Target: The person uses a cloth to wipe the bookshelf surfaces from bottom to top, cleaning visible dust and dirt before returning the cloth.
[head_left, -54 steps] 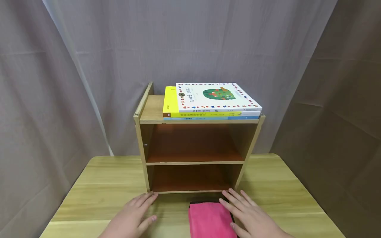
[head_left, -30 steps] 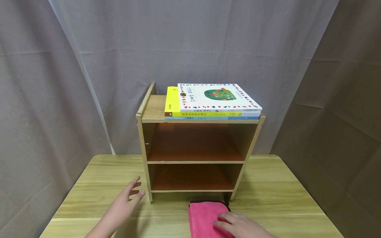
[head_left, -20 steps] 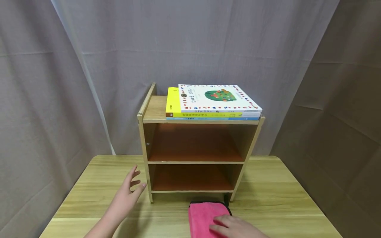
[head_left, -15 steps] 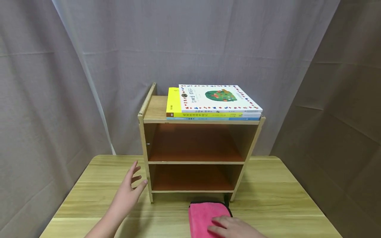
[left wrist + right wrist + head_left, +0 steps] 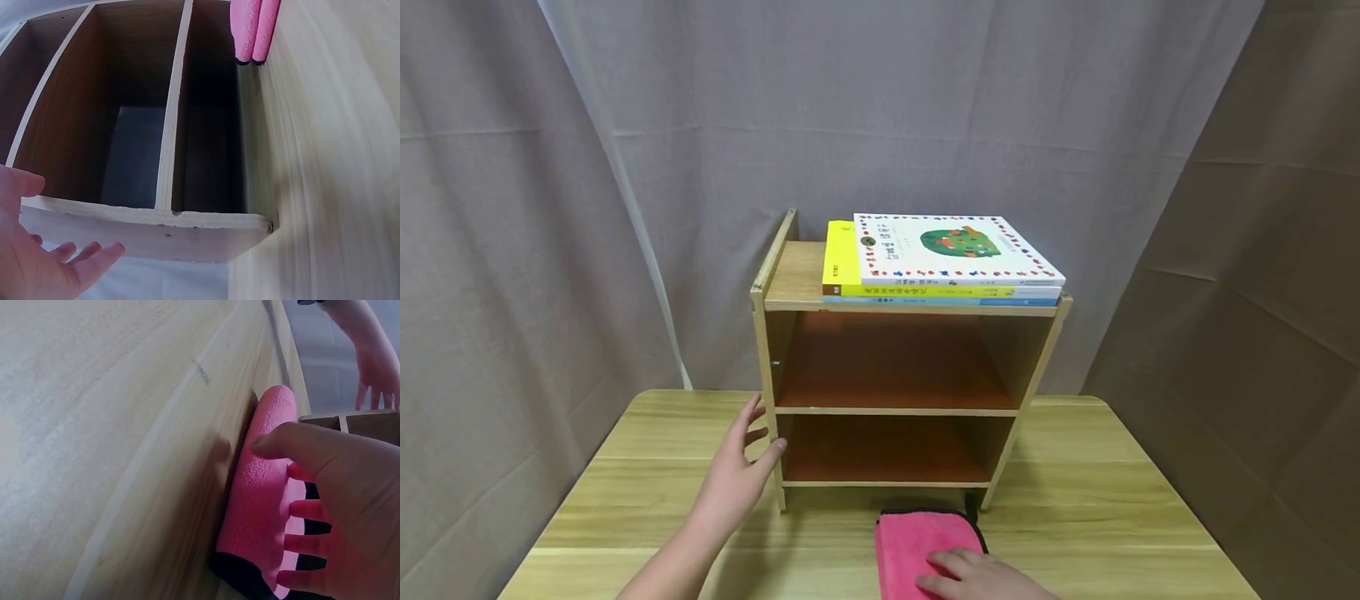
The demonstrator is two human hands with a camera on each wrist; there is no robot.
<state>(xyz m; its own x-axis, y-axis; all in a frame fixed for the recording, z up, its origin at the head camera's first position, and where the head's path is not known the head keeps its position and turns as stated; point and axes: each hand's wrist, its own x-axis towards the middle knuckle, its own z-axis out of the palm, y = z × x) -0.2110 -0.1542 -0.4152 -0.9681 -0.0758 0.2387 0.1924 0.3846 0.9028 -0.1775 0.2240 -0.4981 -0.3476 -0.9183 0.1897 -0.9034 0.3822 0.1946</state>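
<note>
A small wooden bookshelf (image 5: 895, 411) stands upright on the table. My left hand (image 5: 733, 475) is at its left side panel, thumb in front and fingers spread along the outer side; in the left wrist view the left hand (image 5: 37, 262) holds nothing, and whether it touches the panel is unclear. A folded pink towel (image 5: 897, 550) with black edging lies before the shelf. Over the towel's right part lies my right hand (image 5: 985, 577). The right wrist view has this hand's (image 5: 350, 494) fingertips against the towel (image 5: 253, 500), the thumb in front of its near fold.
Several books (image 5: 962, 250) lie stacked flat on the shelf's top board, a white one uppermost over a yellow one. The light wooden table (image 5: 1120, 500) extends to both sides. Grey curtains (image 5: 925, 100) hang behind, with a brownish one (image 5: 1240, 333) on the right.
My left hand has left the table before the shelf and moved up and forward to the shelf's left side. The right hand has shifted back and left onto the towel. Shelf and books stay put.
</note>
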